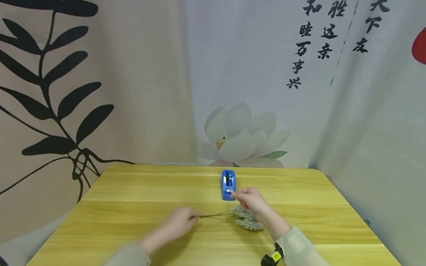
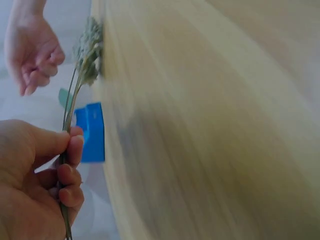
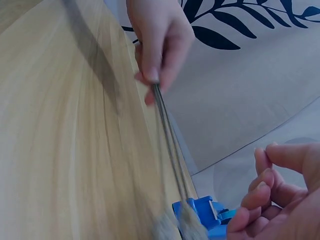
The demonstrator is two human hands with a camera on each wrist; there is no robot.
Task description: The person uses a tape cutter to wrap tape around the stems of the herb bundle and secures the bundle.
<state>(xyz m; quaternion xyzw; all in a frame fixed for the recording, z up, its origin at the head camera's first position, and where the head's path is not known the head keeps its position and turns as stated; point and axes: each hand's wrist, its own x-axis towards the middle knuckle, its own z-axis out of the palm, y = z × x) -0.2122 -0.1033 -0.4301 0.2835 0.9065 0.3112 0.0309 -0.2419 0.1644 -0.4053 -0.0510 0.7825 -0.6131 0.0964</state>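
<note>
My left hand (image 1: 181,221) grips the thin stems of a small bunch of dried flowers (image 1: 247,218), its thumb and fingers curled round the stems in the left wrist view. The stems point right, ending in fluffy grey-green heads close over the table. In the head view my right hand (image 1: 251,199) is above those heads, with its fingertips overlapping the near end of a blue tape dispenser (image 1: 224,184). The right wrist view shows its fingers curled and the thumb and index tips together; nothing is visible between them. A roll sits in the dispenser.
Both hands work over a yellow wood-grain table (image 1: 133,192) with rounded far corners. Behind it hangs a pale curtain (image 1: 149,92) printed with dark leaves, a lotus and writing. A black strap with a yellow-marked device (image 1: 275,255) is on the right wrist.
</note>
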